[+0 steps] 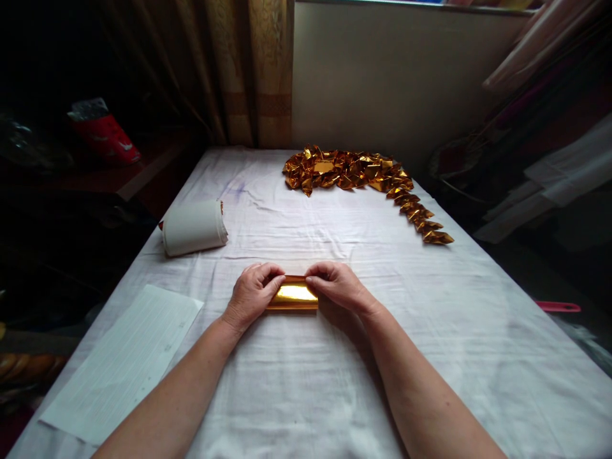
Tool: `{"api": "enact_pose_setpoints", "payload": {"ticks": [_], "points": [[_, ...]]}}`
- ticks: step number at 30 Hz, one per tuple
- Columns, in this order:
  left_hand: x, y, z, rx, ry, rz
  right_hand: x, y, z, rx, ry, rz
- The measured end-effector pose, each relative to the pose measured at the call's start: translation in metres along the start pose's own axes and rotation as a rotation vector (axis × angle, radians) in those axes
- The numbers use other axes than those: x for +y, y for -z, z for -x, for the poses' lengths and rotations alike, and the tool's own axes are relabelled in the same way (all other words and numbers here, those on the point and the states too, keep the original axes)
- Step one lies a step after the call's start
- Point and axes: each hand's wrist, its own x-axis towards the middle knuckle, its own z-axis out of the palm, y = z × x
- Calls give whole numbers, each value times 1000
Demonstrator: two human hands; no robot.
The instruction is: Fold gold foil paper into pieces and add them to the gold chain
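A small sheet of shiny gold foil paper [295,293] is held low over the middle of the white cloth, its upper and lower edges curled or folded. My left hand [255,290] pinches its upper left corner between thumb and fingers. On the other side, my right hand [337,284] pinches the upper right corner the same way. Folded gold foil pieces [344,169] lie heaped at the far end of the table, with a row of them trailing toward the right edge.
The table [287,395] wears a wrinkled white cloth. A white paper roll [195,228] lies at left, with a lined paper sheet [124,363] nearer me. A red container [108,134] sits on dark furniture beyond the left edge. Hanging clothes [568,166] are at right, curtains [239,70] behind.
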Motion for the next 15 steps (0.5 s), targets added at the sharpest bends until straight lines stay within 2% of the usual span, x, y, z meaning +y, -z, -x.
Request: {"api": "enact_pose_setpoints", "payload": {"ticks": [3, 9, 15], "points": [[1, 2, -1, -13, 0, -64, 0, -3, -1, 6, 7, 83], [4, 1, 1, 7, -9, -278, -6, -15, -5, 147, 9, 459], [1, 0, 0, -27, -6, -300, -9, -19, -6, 178, -38, 506]]}}
